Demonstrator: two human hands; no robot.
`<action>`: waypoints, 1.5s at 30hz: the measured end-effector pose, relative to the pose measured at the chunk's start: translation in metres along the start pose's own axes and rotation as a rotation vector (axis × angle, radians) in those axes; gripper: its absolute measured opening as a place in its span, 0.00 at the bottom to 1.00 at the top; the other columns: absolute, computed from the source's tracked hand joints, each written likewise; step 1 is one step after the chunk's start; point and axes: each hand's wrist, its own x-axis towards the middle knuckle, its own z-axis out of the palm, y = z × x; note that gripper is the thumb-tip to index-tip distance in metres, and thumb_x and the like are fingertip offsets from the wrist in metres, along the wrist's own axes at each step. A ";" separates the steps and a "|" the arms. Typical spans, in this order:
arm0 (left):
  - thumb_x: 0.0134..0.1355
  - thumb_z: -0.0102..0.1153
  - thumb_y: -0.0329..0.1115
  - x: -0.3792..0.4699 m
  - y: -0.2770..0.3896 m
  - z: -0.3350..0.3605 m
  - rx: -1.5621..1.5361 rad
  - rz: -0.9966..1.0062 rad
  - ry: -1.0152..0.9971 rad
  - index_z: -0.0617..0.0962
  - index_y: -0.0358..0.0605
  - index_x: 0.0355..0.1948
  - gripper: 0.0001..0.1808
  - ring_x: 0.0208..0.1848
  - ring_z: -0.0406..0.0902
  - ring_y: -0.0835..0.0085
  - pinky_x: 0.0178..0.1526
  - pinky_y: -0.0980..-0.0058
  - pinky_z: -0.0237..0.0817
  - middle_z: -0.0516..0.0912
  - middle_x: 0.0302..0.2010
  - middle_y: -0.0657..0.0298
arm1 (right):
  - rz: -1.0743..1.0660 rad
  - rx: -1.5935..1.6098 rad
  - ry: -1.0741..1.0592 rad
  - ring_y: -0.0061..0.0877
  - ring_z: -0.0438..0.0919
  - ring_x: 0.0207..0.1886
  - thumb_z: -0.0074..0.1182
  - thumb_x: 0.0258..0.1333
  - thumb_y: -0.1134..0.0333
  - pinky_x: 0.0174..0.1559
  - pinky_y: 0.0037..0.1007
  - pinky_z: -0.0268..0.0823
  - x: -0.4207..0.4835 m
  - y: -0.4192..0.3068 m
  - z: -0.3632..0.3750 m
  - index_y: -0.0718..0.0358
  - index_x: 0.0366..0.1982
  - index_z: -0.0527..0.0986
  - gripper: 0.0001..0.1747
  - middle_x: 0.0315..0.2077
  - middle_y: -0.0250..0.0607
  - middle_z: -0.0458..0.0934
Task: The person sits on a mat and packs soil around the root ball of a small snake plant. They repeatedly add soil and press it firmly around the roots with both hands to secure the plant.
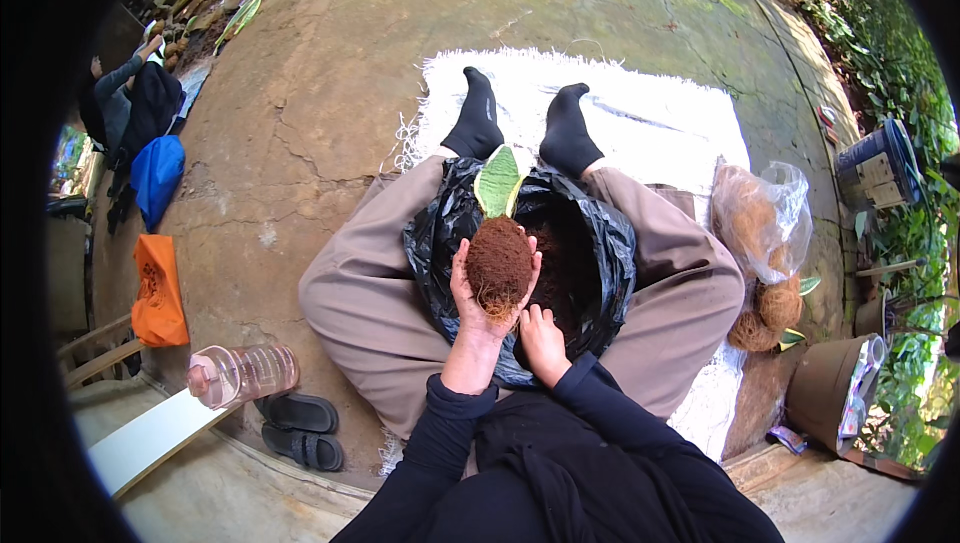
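My left hand (480,310) cups a brown ball of soil and fibre (498,261) from below. A snake plant leaf (499,183), green with pale yellow edges, rises from the ball's far end, and loose fibres hang at its near end. Close by on the right, my right hand (543,340) has its fingers curled near those fibres; whether it pinches any is hidden. Both hands are over a black plastic bag (619,243), its mouth spread wide between my legs. Dark soil (559,265) shows inside the bag.
Fibre-wrapped balls (780,303), some in a clear plastic bag (787,205), lie to the right near a brown pot (825,393). A white woven sheet (660,122) lies under my feet. Leftward are a pink bottle (255,374), black sandals (300,423) and another person (127,100).
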 end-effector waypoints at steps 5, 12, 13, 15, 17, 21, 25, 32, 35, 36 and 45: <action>0.65 0.55 0.56 0.001 -0.006 0.003 0.039 -0.007 0.024 0.74 0.39 0.59 0.33 0.60 0.76 0.55 0.62 0.56 0.70 0.79 0.56 0.51 | 0.041 0.222 -0.036 0.39 0.81 0.36 0.52 0.50 0.75 0.34 0.36 0.78 0.006 0.015 -0.011 0.64 0.31 0.76 0.04 0.32 0.45 0.77; 0.64 0.55 0.58 0.004 -0.002 -0.003 0.152 0.055 0.186 0.77 0.39 0.54 0.32 0.52 0.80 0.55 0.54 0.59 0.75 0.82 0.50 0.50 | 0.259 0.917 0.182 0.38 0.82 0.39 0.62 0.52 0.73 0.45 0.32 0.73 0.028 0.052 -0.119 0.65 0.36 0.80 0.08 0.33 0.46 0.81; 0.64 0.54 0.58 0.005 -0.004 -0.004 0.179 0.059 0.210 0.78 0.39 0.53 0.31 0.51 0.81 0.56 0.54 0.60 0.75 0.83 0.49 0.51 | 0.297 1.009 0.178 0.36 0.82 0.41 0.61 0.54 0.73 0.46 0.32 0.72 0.032 0.050 -0.138 0.65 0.39 0.80 0.09 0.35 0.45 0.81; 0.65 0.53 0.58 0.007 -0.012 -0.005 0.264 0.091 0.236 0.78 0.39 0.52 0.31 0.48 0.82 0.57 0.52 0.61 0.76 0.84 0.46 0.51 | 0.165 1.054 0.288 0.37 0.82 0.44 0.60 0.56 0.74 0.48 0.32 0.72 0.034 0.042 -0.173 0.66 0.42 0.79 0.10 0.39 0.47 0.81; 0.66 0.51 0.58 0.010 -0.020 -0.004 0.381 0.153 0.236 0.79 0.40 0.50 0.30 0.45 0.83 0.59 0.50 0.62 0.76 0.85 0.44 0.52 | 0.050 0.989 0.412 0.39 0.81 0.47 0.58 0.57 0.74 0.49 0.33 0.72 0.033 0.028 -0.195 0.67 0.43 0.79 0.11 0.42 0.50 0.80; 0.67 0.50 0.58 0.011 -0.027 -0.001 0.348 0.090 0.170 0.78 0.39 0.49 0.29 0.41 0.84 0.60 0.46 0.62 0.77 0.85 0.40 0.52 | -0.208 0.713 0.520 0.42 0.79 0.54 0.60 0.51 0.80 0.56 0.38 0.72 0.027 0.004 -0.199 0.65 0.48 0.79 0.19 0.49 0.48 0.79; 0.67 0.49 0.58 0.011 -0.025 0.000 0.339 0.101 0.275 0.77 0.39 0.51 0.30 0.39 0.83 0.59 0.45 0.61 0.78 0.84 0.41 0.50 | -0.241 0.706 0.487 0.44 0.74 0.63 0.58 0.53 0.82 0.62 0.39 0.68 0.017 0.000 -0.181 0.66 0.50 0.79 0.21 0.56 0.50 0.76; 0.67 0.48 0.57 0.001 -0.031 0.017 0.347 0.106 0.210 0.78 0.42 0.51 0.28 0.46 0.83 0.58 0.51 0.60 0.76 0.84 0.46 0.52 | -0.145 0.857 0.492 0.48 0.63 0.71 0.62 0.55 0.71 0.70 0.44 0.53 0.023 0.023 -0.170 0.62 0.58 0.76 0.26 0.64 0.56 0.68; 0.67 0.47 0.57 -0.005 -0.036 0.026 0.347 0.087 0.218 0.78 0.43 0.53 0.28 0.48 0.83 0.60 0.53 0.62 0.75 0.83 0.48 0.54 | -0.263 0.700 0.469 0.49 0.57 0.73 0.62 0.54 0.67 0.72 0.46 0.48 0.033 0.027 -0.168 0.58 0.58 0.77 0.27 0.68 0.56 0.62; 0.67 0.47 0.57 -0.006 -0.036 0.028 0.348 0.079 0.217 0.77 0.43 0.53 0.28 0.48 0.83 0.60 0.53 0.63 0.75 0.83 0.49 0.54 | -0.262 0.744 0.431 0.50 0.56 0.73 0.63 0.51 0.65 0.72 0.47 0.46 0.035 0.028 -0.168 0.53 0.55 0.80 0.26 0.69 0.55 0.60; 0.66 0.49 0.55 -0.013 -0.037 0.033 0.383 0.120 0.272 0.78 0.44 0.53 0.27 0.47 0.83 0.62 0.52 0.64 0.75 0.84 0.48 0.57 | -0.361 0.566 0.535 0.48 0.62 0.70 0.67 0.45 0.59 0.71 0.51 0.48 0.038 0.027 -0.178 0.40 0.42 0.86 0.17 0.64 0.45 0.69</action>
